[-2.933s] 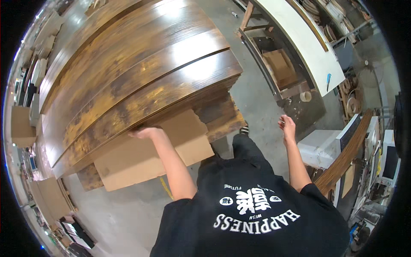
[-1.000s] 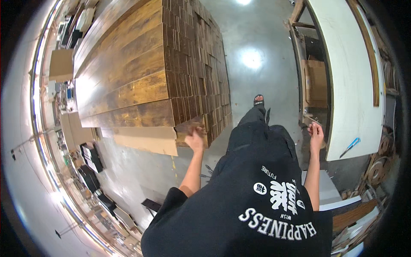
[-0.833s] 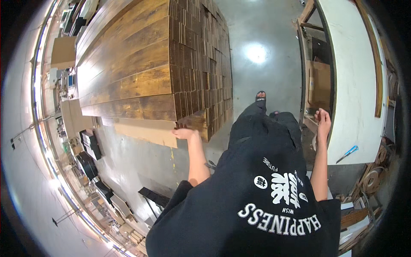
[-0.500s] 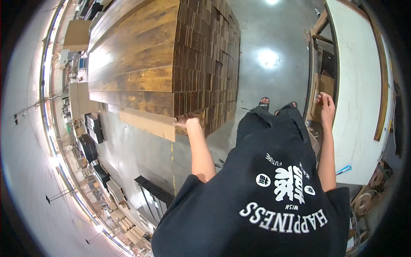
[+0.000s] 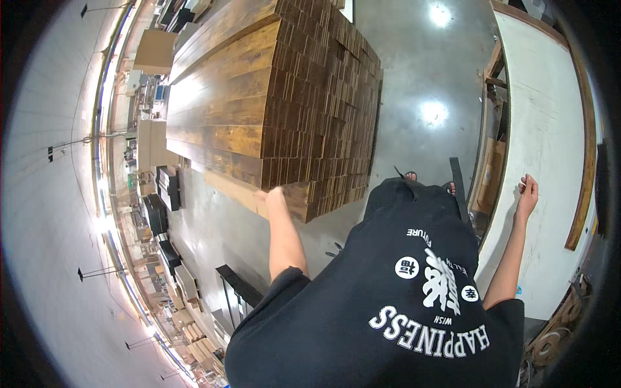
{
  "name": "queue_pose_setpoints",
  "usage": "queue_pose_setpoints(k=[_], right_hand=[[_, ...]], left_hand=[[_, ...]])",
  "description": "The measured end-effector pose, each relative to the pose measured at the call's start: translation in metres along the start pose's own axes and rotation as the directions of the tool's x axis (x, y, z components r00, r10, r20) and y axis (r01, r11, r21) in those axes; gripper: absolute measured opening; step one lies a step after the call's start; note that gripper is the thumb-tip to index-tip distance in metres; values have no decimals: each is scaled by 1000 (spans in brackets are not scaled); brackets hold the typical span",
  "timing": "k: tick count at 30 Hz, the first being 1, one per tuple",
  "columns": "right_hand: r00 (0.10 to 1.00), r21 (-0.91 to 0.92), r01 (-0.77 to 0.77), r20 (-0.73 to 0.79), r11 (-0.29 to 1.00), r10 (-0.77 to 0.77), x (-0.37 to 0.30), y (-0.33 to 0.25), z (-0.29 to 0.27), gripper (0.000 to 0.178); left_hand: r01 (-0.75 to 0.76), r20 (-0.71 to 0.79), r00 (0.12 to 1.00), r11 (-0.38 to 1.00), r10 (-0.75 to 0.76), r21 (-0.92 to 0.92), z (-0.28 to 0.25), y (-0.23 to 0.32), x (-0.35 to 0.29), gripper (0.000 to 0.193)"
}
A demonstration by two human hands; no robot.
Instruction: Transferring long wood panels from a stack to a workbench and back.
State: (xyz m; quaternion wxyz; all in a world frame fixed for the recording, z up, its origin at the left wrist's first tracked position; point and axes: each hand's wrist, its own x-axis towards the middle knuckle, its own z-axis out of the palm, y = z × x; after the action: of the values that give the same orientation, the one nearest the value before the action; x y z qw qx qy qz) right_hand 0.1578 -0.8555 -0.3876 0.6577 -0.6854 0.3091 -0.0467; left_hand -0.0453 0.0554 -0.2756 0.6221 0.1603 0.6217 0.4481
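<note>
- Dark boxes (image 5: 168, 188) stand on the floor, well to the left of the left fingers.
- A brown cardboard sheet (image 5: 231, 191) projects from beneath the plank faces, running up to the left fingers, its near corner beside them.
- The left hand (image 5: 270, 198) reaches to the lower corner of the stack; its fingers are blurred and partly hidden, so whether they are spread, pressed together or pinching the sheet cannot be told.
- The plank stack (image 5: 318, 116), of brown wood-grain boards with layered ends facing the wearer, rises directly above and beyond the left fingers, extending to both sides of them.
- Sandalled feet (image 5: 412, 176) show between the two sets of fingers, above the black shirt (image 5: 369, 310).
- A white board (image 5: 544, 123) lies beneath and beyond the right fingers.
- The right hand (image 5: 528, 194) is raised over this board, fingers bent and close together; whether they pinch anything cannot be told.
- A brown strip (image 5: 589, 155) borders the board, to the right of these fingers.
</note>
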Motion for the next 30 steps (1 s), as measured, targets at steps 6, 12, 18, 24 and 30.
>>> queue_pose_setpoints(k=[6,12,18,24,30], right_hand=[[997,42,-58,-57,997,60,-6,51,-13,31],[994,-217,68,-67,974,-84,-31,58,-6,31],[998,-316,24,-46,948,-40,-21,46,5,31],[983,-391,69,-130,918,-130,-40,15,21,17],[959,-561,-14,-242,828,-148,-45,-32,34,15]], left_hand=[[24,225,974,998,-36,56,24,25,-81,88],[-479,441,858,716,262,508,26,38,-158,83],[-439,480,817,-194,319,877,9,8,-120,56],[-672,671,713,74,-206,737,-29,-176,-87,34],[-882,811,299,180,-502,436,132,-341,-247,23]])
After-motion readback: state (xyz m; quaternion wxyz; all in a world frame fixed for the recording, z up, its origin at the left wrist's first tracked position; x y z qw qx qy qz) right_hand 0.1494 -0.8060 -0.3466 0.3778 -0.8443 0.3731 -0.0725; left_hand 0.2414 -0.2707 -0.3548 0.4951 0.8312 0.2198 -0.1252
